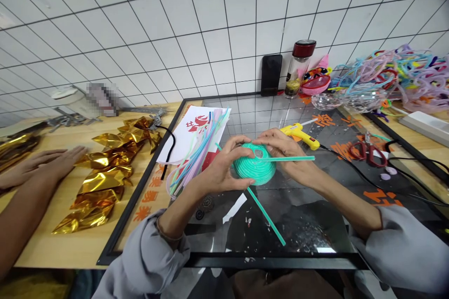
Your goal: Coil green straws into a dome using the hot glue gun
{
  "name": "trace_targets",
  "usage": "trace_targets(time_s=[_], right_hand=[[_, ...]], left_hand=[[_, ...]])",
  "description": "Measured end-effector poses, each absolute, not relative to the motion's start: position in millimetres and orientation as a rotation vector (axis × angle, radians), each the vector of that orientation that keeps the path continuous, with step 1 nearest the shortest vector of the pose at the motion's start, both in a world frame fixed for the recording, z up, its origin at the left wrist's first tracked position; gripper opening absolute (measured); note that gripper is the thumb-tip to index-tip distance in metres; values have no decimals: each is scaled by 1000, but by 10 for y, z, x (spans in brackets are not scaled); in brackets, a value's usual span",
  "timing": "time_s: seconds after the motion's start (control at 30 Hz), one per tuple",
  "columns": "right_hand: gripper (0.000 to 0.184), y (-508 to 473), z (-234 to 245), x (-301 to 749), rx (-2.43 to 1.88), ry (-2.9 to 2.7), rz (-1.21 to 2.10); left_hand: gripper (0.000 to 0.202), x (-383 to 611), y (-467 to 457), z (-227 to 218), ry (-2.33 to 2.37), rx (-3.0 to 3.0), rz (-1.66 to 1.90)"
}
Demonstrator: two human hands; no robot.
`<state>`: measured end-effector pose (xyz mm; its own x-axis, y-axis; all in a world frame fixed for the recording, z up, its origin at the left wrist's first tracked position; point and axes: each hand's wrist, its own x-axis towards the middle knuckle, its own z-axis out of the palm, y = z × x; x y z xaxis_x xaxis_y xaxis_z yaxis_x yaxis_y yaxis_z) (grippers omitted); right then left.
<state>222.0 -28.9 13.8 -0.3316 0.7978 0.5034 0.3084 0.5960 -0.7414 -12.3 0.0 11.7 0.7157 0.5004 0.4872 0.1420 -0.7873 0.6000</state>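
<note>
Between my hands is a green dome [255,170] of coiled pipe cleaner, with a small round opening near its top. My left hand [228,166] grips its left side, thumb over the top and fingers along the lower edge. Around the far right side curl the fingers of my right hand [280,147], partly hidden behind the dome. A straight green pipe cleaner [294,159] sticks out to the right across my right hand. Another green pipe cleaner [267,217] lies slanting on the glass tabletop below. A yellow glue gun [301,135] rests just beyond my right hand.
Loose pastel pipe cleaners [199,149] lie over white paper [182,126] at left. Red scissors [368,153] and a cable [351,170] are at right. A phone [271,74] and glass bottle [296,72] stand at the wall. Another person's hands [52,163] rest near gold foil [105,182].
</note>
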Motion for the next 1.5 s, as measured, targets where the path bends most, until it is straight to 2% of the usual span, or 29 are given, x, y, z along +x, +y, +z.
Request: trace_targets(time_s=[0.4, 0.87, 1.5], right_hand=[[46, -464, 195, 2251, -962, -2027, 541], [39, -441, 160, 2219, -1010, -1865, 614], [37, -547, 57, 2212, -966, -1957, 620]], left_hand=[[52, -118, -5, 129, 493, 2393, 884], [53, -99, -24, 128, 485, 2397, 901], [51, -92, -23, 141, 490, 2404, 917]])
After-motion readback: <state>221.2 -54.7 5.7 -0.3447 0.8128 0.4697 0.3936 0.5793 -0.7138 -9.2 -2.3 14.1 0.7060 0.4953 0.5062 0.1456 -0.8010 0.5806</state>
